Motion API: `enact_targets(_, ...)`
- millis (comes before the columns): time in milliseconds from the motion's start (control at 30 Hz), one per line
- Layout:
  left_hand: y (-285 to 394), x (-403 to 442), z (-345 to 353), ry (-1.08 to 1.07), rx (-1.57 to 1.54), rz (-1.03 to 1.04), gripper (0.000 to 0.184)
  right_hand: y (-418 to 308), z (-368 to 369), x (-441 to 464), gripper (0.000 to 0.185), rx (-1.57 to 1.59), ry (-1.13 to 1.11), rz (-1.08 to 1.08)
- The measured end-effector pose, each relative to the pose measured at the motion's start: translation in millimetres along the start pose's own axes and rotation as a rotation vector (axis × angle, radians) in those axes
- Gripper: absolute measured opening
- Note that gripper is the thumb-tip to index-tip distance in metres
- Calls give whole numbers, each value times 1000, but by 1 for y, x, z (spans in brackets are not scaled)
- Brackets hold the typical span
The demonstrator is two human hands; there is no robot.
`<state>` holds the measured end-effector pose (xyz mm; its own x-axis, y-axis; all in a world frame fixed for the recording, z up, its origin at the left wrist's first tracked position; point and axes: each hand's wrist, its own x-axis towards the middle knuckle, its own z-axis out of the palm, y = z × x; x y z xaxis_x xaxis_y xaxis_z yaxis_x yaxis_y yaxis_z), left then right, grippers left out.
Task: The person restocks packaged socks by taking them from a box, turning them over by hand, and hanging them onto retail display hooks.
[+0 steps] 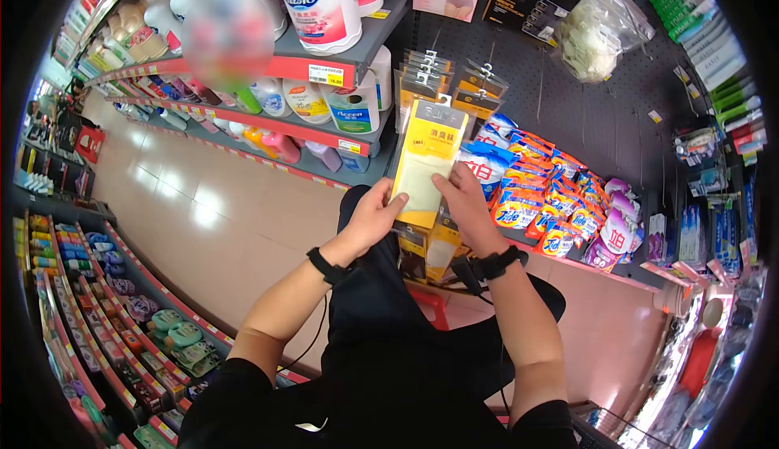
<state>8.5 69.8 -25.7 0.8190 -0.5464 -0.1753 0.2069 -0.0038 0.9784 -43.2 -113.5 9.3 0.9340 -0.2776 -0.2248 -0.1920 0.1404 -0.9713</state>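
A flat yellow pack of socks with a clear hanging tab at its top is between my two hands. My left hand grips its lower left edge, thumb on the front. On the lower right side, my right hand is closed on the same pack, its thumb pressing the pale window. Just beyond it, similar packs hang from hooks on the dark pegboard. More yellow packs show below my hands, partly covered by them.
Left of the pegboard, shelves carry large bottles. On the right, several bags of Tide detergent fill a low shelf, beside purple detergent bags. Slippers line the shelving at lower left. A tiled floor runs between.
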Motion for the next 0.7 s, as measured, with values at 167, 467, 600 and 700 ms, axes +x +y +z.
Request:
enact_targets(167, -20, 36, -16, 88, 32, 10, 17, -1, 9, 40, 23, 78, -29, 48)
enact_targets(467, -32, 74, -28, 132, 55, -47, 18, 16, 12, 90, 26, 1, -14, 80)
enact_targets(600, -36, 89, -26, 124, 75, -125, 21, 18, 12, 100, 27, 53, -4, 90)
enact_targets(700, -31, 100, -24, 111, 103, -201, 26, 34, 4, 117, 27, 11, 14, 98)
